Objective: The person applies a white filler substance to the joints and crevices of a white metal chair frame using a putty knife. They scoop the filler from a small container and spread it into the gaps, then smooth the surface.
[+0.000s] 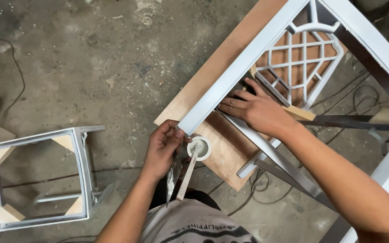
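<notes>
Grip: left hand (163, 146) pinched on putty knife (173, 176), thumb at chair leg end (184, 129); right hand (255, 110) flat on chair frame (244, 67) | leg runs up-right from left hand | filler cup (199, 147) just right, on plywood counter (223, 148), stick (187, 175) inside

second chair frame (37, 180) cut off at left edge

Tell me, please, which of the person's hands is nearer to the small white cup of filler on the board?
Left. The left hand grips the end of the chair leg just beside the small white cup, holding a putty knife. The right hand rests farther up on the chair frame.
</notes>
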